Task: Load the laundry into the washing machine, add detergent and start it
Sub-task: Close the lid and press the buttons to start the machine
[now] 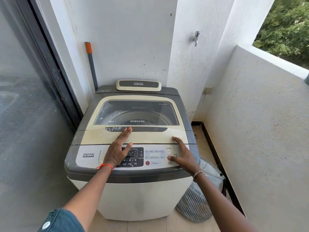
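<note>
A washing machine [133, 198] stands on a tiled floor [150, 226] in a balcony corner, between a glass door [25, 97] and a white parapet [259, 114]; its lid [93, 136] is closed; the left hand [117, 151] lies flat on the lid, fingers straight; the right hand [184, 154] rests at the lid's right edge, fingers spread, over the control panel [155, 158]; a striped bag [197, 203], perhaps of laundry, sits against the machine's right side.

Cream-and-grey washing machine [133, 195], striped bag [194, 205]

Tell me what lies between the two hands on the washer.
Head view: between left hand and right hand lie a bare strip of the cream lid and the control panel with its red button.
</note>
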Demonstrator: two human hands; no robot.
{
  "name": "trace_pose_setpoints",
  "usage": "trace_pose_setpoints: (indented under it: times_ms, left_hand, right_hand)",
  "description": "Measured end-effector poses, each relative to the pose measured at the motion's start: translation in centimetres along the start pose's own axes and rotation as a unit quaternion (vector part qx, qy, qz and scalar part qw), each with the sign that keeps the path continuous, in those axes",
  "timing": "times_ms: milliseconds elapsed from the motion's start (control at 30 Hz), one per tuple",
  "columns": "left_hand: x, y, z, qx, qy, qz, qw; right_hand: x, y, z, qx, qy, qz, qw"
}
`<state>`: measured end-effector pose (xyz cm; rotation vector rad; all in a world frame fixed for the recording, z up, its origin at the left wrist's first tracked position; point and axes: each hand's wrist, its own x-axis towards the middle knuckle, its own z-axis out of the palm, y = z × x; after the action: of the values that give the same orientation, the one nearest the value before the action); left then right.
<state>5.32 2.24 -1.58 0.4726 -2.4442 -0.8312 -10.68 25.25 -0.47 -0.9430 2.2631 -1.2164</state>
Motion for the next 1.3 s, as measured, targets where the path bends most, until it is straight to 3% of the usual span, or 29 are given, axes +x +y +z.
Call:
trace_pose_setpoints:
  times_ms: [1300]
  left_hand:
    - [0.04, 0.07, -0.03, 0.017, -0.006, -0.003, 1.0]
  right_hand:
    - [0.31, 0.67, 0.15, -0.005, -0.002, -0.012, 1.0]
